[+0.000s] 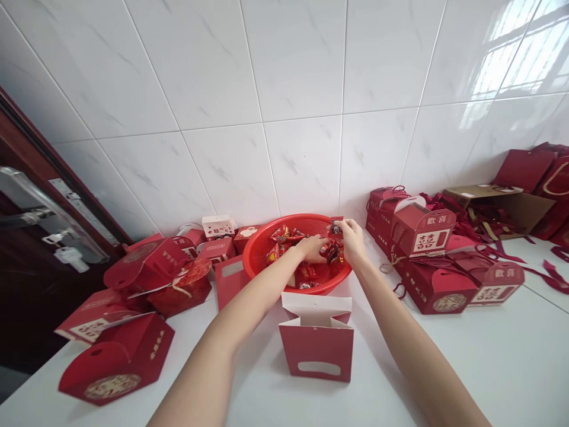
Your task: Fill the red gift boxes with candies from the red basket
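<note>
A red plastic basket [254,252] with a perforated wall holds several red-wrapped candies [307,274]. My left hand [312,249] reaches down into it among the wrappers; its fingertips are partly hidden, so I cannot tell whether they grip anything. At the right side of the basket, my right hand [352,238] is closed, with a small wrapped candy [336,229] between thumb and fingers. In front of the basket, between my forearms, an open red paper gift box [316,350] stands upright with its white-lined top flaps apart.
Closed red gift boxes [128,356] crowd the table's left side. More boxes [438,290] are stacked at the right, beside ribbons [511,252] and an open cardboard box [531,210]. A tiled wall [302,160] rises behind; a door with keys [66,252] is at far left.
</note>
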Demonstrator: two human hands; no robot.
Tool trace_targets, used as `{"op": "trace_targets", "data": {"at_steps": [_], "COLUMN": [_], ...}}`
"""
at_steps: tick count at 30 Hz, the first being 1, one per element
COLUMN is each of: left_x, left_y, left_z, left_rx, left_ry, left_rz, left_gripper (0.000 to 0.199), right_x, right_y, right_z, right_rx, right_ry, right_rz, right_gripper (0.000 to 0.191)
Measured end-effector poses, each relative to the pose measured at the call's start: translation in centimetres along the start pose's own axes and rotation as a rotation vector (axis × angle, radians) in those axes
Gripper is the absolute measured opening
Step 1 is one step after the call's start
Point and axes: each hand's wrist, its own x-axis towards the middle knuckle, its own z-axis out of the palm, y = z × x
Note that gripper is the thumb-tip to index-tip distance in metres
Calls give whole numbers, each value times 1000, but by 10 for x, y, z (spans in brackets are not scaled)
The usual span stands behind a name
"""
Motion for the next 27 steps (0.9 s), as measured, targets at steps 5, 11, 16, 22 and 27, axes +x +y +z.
{"op": "trace_targets", "data": {"at_steps": [5,11,16,22,27], "left_x": [8,10,10,6,1], "left_y": [5,1,-12,-37,-43], "left_z": [10,15,6,-11,-8], "left_rx": [-103,-222,-389,-528,-525], "left_ry": [25,69,149,283,332], "left_rz": [69,87,35,-29,-60], "left_gripper": [42,10,17,29,35], "right_x": [0,-1,-2,-2,-2], "right_y": [0,-1,-2,-2,-2], "right_z": [0,1,1,2,2], "right_rx": [-4,12,16,20,25], "right_ry": [-3,8,6,-18,-22], "right_rz": [3,14,11,-5,-15], "right_gripper": [25,21,18,18,16]}}
